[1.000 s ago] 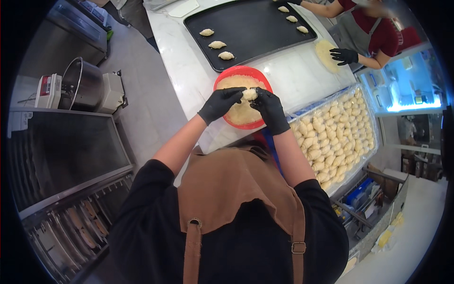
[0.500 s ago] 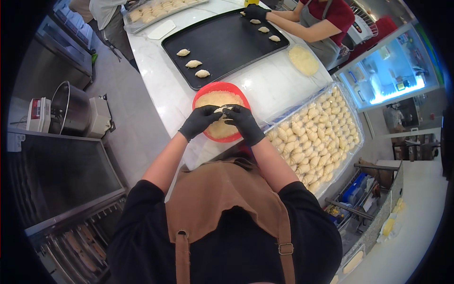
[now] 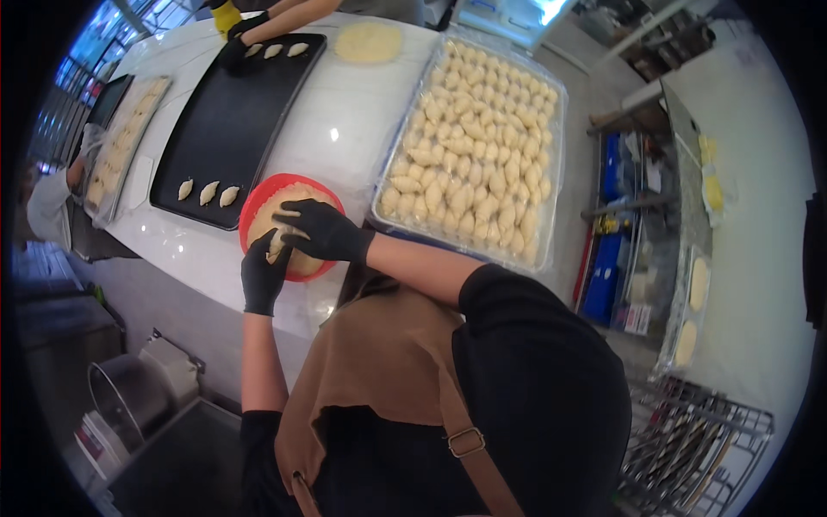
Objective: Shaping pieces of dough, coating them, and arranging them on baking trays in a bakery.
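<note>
Now the view has swung round to the right, so the large tray of shaped dough (image 3: pixel 469 146) sits higher in it, beyond the right forearm. Half a second ago both gloved hands met over the red bowl (image 3: pixel 251 211); now the left hand (image 3: pixel 264 274) is at its near left rim and the right hand (image 3: pixel 315 230) reaches across it. The small dough piece (image 3: pixel 276 248) is at the bowl's left side, over the pale crumbs (image 3: pixel 297 194), with the left thumb and fingers closed around it. The right fingers point towards it, a little apart from one another; I cannot tell whether they touch it or grip anything. So this piece seems to be mid-handling, not yet set down.

Just beyond the bowl, the black baking tray (image 3: pixel 233 121) carries three pieces at its near end and more at its far end, where a co-worker's gloved hand (image 3: pixel 234 54) is busy. A pale round sheet (image 3: pixel 369 42) lies on the table (image 3: pixel 353 108). The black gloves hide part of the piece, the right hand covers much of the crumbs, and clear film spreads around the large tray.
</note>
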Action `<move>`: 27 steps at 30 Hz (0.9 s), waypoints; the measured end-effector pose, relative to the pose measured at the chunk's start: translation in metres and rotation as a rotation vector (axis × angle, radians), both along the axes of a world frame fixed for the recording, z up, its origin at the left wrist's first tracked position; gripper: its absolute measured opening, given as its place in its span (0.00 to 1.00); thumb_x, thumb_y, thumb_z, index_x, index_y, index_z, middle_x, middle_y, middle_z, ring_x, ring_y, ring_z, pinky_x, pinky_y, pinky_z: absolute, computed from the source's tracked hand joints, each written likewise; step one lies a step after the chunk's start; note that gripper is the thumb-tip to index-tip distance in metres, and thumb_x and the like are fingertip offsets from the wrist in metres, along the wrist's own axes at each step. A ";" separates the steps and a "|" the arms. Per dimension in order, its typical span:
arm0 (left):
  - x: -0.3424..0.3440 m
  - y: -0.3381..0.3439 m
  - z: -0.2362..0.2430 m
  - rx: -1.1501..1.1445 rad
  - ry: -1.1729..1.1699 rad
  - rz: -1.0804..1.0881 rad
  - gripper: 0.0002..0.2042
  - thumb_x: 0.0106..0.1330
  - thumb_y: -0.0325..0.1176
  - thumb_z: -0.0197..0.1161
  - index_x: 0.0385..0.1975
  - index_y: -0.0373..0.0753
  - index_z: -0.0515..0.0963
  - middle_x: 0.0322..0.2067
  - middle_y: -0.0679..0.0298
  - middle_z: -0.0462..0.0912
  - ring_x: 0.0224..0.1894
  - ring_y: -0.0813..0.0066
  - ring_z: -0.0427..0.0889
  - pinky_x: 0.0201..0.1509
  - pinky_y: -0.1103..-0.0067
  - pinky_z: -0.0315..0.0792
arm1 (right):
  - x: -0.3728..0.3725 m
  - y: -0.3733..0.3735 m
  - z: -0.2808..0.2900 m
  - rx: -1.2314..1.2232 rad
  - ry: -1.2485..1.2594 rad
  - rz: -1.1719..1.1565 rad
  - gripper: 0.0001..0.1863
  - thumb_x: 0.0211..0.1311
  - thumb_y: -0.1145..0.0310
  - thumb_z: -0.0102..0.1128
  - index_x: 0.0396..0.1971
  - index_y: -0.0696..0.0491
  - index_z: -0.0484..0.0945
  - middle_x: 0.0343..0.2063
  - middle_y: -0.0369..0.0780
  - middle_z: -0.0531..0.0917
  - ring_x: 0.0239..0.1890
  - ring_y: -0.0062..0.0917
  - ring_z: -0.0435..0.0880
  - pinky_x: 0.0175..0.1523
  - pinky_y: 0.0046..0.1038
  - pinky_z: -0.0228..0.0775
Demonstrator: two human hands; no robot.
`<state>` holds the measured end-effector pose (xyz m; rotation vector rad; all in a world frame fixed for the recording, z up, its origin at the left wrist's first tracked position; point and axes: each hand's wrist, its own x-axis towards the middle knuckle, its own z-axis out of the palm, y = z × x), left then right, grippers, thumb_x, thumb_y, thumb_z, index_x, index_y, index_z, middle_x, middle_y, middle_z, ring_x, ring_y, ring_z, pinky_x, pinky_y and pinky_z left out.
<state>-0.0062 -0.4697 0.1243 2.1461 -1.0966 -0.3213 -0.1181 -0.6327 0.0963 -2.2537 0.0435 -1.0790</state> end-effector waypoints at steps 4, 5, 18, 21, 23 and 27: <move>-0.004 -0.004 0.005 0.009 0.023 -0.022 0.17 0.61 0.32 0.71 0.48 0.34 0.82 0.41 0.54 0.88 0.41 0.58 0.86 0.45 0.72 0.78 | -0.014 -0.007 0.007 -0.117 -0.069 -0.147 0.16 0.62 0.60 0.61 0.45 0.53 0.83 0.37 0.46 0.85 0.36 0.38 0.84 0.47 0.35 0.76; -0.004 -0.005 0.005 0.006 0.031 -0.018 0.17 0.61 0.33 0.71 0.48 0.34 0.82 0.41 0.54 0.87 0.41 0.58 0.86 0.45 0.72 0.78 | -0.018 -0.009 0.007 -0.163 -0.089 -0.185 0.15 0.62 0.60 0.61 0.43 0.53 0.84 0.36 0.45 0.85 0.35 0.38 0.83 0.47 0.35 0.76; 0.005 0.010 -0.015 -0.044 0.020 0.014 0.20 0.58 0.29 0.73 0.51 0.34 0.80 0.44 0.55 0.86 0.45 0.60 0.85 0.49 0.72 0.78 | -0.067 -0.027 0.000 0.121 0.356 -0.082 0.20 0.58 0.61 0.64 0.49 0.53 0.80 0.43 0.45 0.82 0.41 0.39 0.81 0.50 0.36 0.73; 0.006 0.004 -0.018 -0.057 0.076 -0.122 0.20 0.58 0.27 0.72 0.52 0.34 0.80 0.48 0.56 0.86 0.46 0.62 0.85 0.53 0.74 0.77 | -0.037 -0.022 -0.019 -0.005 0.186 0.062 0.32 0.57 0.60 0.66 0.62 0.54 0.71 0.55 0.48 0.78 0.50 0.43 0.80 0.54 0.38 0.73; 0.006 0.002 -0.011 -0.022 0.138 -0.127 0.21 0.58 0.28 0.72 0.53 0.35 0.81 0.47 0.57 0.86 0.45 0.64 0.85 0.52 0.74 0.77 | -0.026 -0.017 -0.018 0.100 0.194 0.183 0.35 0.58 0.64 0.66 0.66 0.56 0.68 0.57 0.49 0.78 0.55 0.45 0.79 0.60 0.38 0.71; 0.006 0.012 0.014 -0.024 0.218 -0.062 0.22 0.58 0.28 0.72 0.54 0.36 0.81 0.45 0.59 0.87 0.43 0.66 0.85 0.51 0.75 0.77 | -0.009 -0.010 -0.009 0.168 0.323 0.356 0.30 0.59 0.66 0.66 0.63 0.57 0.72 0.53 0.46 0.81 0.49 0.38 0.82 0.56 0.32 0.73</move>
